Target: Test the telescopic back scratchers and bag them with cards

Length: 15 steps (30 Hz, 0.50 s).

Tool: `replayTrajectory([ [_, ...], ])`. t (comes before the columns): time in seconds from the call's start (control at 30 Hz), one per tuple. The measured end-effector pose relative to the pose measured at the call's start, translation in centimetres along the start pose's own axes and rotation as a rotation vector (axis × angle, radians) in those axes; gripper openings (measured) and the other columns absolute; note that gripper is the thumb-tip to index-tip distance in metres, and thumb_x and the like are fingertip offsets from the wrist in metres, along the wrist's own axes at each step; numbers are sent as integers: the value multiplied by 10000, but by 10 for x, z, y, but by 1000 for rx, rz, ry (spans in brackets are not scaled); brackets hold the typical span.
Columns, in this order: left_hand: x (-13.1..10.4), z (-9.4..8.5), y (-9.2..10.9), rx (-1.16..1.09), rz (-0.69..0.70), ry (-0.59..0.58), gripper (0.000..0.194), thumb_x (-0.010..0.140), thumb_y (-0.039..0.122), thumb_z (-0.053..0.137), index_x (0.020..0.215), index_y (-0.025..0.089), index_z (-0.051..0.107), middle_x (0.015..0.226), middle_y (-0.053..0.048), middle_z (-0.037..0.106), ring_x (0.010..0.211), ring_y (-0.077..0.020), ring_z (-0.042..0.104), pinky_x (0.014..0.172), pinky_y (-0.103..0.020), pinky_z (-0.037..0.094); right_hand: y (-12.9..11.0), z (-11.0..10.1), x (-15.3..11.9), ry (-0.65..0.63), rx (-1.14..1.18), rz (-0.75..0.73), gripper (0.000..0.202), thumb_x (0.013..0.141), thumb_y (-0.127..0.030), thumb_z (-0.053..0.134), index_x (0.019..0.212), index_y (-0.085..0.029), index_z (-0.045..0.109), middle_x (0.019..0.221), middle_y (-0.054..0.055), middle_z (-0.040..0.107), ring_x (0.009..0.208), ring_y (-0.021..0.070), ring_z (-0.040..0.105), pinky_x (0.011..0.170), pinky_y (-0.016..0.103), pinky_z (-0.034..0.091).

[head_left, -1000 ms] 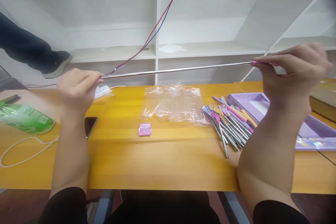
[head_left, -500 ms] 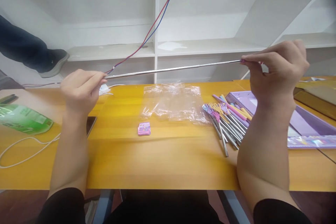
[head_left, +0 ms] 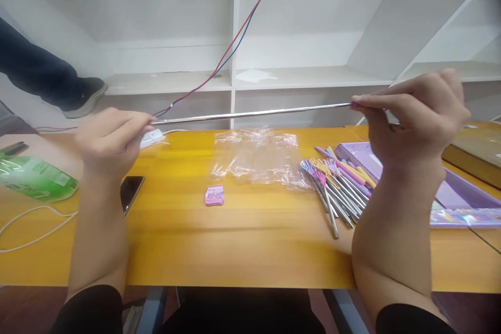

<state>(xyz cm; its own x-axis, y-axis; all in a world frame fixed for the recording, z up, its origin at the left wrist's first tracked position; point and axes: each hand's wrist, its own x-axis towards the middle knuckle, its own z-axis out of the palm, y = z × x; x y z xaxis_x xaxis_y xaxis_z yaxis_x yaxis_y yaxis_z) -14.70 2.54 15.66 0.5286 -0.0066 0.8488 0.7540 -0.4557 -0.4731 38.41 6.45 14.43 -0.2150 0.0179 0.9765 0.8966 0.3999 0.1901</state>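
Between my two hands a thin, shiny metal telescopic back scratcher (head_left: 250,114) stretches almost level above the table's back edge. My left hand (head_left: 113,138) pinches its left end, and my right hand (head_left: 418,112) pinches the right end, where a speck of pink shows at the fingertips. Both ends are hidden by fingers. Below my right hand lies a pile of similar back scratchers (head_left: 340,193) with small coloured hand-shaped heads and metal rods. A clear plastic bag (head_left: 254,156) lies flat in the middle, and a small stack of pink cards (head_left: 215,195) sits in front of it.
An open purple box (head_left: 465,188) and a brown carton (head_left: 477,151) stand on the right. On the left are a phone (head_left: 131,190), a green packet (head_left: 37,177) and a white cable (head_left: 39,209). Red and blue wires (head_left: 235,44) hang before white shelves (head_left: 297,75). A person's shoe (head_left: 88,95) shows upper left.
Both hands have shifted slightly left and down in the picture with the back scratcher still stretched between them. The view has tilted a little, and the things on the table lie as before.
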Motion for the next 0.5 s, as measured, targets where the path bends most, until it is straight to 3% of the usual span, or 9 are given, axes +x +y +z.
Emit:
replayTrajectory([
  [0.13,13,7,32,-23,-14,-36,114,1016,180,701,1049,273,756,850,8,795,704,-155,611,607,-309,422,-42,-5,7,-61,136,-166,52,991,-255,757,958,-285,782,784,23,697,754,164,549,729,353,420],
  [0.3,15,18,54,-43,-26,-73,124,997,145,711,1046,257,732,846,-5,787,663,-158,608,590,-323,393,-71,5,3,-104,301,-200,220,973,-110,720,1072,-306,738,848,12,684,768,178,518,705,348,415],
  [0.4,13,25,64,-37,-16,-94,84,998,170,713,1019,245,743,834,-11,780,655,-164,588,582,-335,380,-86,16,-5,-154,345,-217,273,975,-85,702,1123,-315,703,869,16,667,778,180,481,697,342,405],
  [0.5,13,30,74,-37,-41,-118,96,1014,190,692,1005,253,764,840,-17,776,665,-171,588,588,-340,372,-98,25,-11,-125,325,-210,281,988,-65,663,1125,-309,685,868,17,669,766,180,464,687,346,403],
])
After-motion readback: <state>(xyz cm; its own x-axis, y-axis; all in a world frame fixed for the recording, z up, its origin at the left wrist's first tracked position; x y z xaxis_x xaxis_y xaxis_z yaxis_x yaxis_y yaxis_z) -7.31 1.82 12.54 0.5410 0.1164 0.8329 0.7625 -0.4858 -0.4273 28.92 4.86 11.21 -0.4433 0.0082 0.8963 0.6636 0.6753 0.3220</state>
